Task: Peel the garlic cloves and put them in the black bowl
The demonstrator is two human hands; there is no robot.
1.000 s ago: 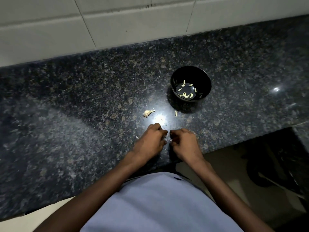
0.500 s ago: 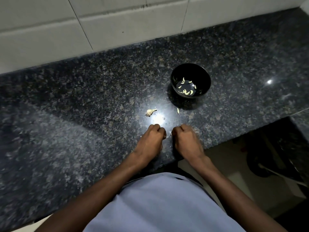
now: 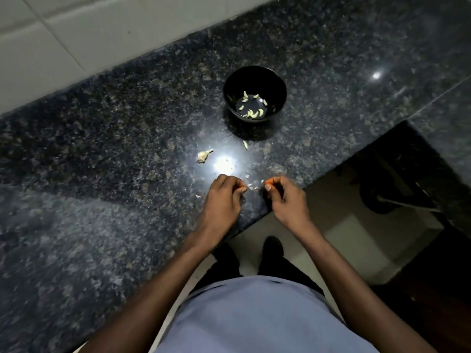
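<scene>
Left hand (image 3: 221, 200) and right hand (image 3: 285, 200) fingers curled, held contents perhaps garlic, too small to tell

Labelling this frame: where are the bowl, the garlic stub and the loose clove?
bowl (image 3: 277, 82): head view, inner wall.
garlic stub (image 3: 203, 156): head view, its body.
loose clove (image 3: 245, 144): head view, its middle.

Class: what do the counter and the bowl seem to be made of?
Counter: polished speckled stone, probably granite; dark mottled grain with bright lamp glare.
Bowl: black and glossy, perhaps glazed ceramic or plastic; its smooth inside reflects light, but the look cannot settle which.
</scene>
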